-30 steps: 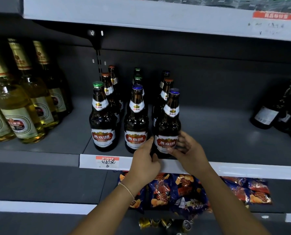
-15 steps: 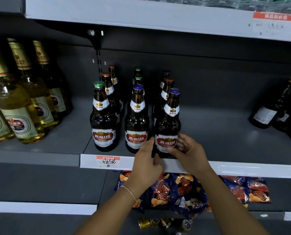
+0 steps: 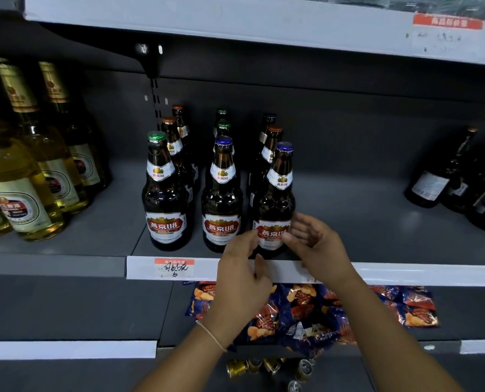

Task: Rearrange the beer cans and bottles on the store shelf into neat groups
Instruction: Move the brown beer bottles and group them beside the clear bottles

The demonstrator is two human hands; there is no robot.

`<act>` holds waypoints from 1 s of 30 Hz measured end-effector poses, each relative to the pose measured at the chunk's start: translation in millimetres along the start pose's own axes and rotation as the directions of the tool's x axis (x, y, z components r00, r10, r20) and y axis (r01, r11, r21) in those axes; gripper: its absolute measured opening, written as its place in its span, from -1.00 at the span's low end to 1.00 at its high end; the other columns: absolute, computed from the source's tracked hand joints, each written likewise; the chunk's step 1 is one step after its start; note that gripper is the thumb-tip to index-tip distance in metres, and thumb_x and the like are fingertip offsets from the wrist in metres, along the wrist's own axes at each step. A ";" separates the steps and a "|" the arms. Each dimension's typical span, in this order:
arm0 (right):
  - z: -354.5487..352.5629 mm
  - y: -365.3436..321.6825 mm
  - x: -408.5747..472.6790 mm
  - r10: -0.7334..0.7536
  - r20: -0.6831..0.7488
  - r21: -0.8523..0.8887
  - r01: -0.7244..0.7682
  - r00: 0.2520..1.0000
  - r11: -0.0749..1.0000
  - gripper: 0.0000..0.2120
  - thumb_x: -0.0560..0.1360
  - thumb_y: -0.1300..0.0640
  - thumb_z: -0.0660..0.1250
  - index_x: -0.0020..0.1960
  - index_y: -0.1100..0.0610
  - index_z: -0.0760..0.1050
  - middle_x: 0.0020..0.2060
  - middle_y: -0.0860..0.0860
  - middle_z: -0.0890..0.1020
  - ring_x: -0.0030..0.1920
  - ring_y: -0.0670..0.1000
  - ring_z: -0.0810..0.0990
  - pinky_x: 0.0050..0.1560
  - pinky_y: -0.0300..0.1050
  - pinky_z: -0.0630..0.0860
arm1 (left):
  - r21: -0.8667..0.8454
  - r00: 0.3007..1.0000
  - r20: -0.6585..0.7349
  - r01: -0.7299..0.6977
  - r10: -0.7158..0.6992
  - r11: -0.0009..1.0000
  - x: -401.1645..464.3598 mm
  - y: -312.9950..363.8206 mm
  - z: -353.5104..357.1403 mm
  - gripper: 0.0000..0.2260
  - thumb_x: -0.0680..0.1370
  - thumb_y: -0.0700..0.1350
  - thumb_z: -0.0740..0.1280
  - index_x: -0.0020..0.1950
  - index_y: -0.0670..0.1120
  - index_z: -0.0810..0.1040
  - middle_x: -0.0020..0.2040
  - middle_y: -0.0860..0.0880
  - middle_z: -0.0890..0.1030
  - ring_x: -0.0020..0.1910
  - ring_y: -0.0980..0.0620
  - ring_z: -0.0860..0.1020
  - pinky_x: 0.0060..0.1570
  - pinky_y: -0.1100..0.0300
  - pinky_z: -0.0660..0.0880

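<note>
While the blue-capped brown glass bottle [image 3: 275, 205] stands at the grey shelf's front edge [image 3: 405, 274], right of two fronted rows, it is flanked by the left hand [image 3: 242, 274] and right hand [image 3: 316, 244], fingers loosely spread, contact seemingly fingertip-only; squaring its label is judged next.

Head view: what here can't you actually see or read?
- Rear brown bottles: labels hidden by the front ones.
- Price tag: handwriting too blurred to read.
- Cans: cut off by the lower shelf and the arms.
- Top shelf goods: cropped by the frame edge.
</note>
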State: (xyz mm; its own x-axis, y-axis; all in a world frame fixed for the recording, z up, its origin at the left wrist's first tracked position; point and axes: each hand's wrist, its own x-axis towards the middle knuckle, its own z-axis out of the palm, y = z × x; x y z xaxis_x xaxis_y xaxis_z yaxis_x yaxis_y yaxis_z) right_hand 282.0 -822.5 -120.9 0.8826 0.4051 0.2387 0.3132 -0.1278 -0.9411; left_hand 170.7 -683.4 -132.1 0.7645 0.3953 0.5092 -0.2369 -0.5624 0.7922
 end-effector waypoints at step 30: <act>-355.6 27.2 132.2 -0.173 -0.491 -0.493 -0.108 0.854 0.863 -0.67 0.50 0.11 0.41 0.20 0.23 0.48 -0.02 0.10 0.62 0.01 0.10 0.59 -0.01 -0.16 0.45 | 0.003 0.867 0.498 0.003 -0.004 1.000 140.7 130.7 296.7 -0.52 0.61 -0.15 0.18 0.53 0.01 0.21 0.45 -0.06 0.34 0.44 0.03 0.32 0.42 0.07 0.30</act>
State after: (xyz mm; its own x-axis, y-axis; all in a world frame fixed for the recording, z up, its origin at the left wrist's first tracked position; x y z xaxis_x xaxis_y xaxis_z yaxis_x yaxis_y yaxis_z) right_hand 532.0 -1094.3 -29.7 0.8714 -0.0765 0.4846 0.3478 -0.6005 -0.7201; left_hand 425.2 -916.8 -56.6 0.9624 -0.0165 0.2710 -0.2329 -0.5634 0.7927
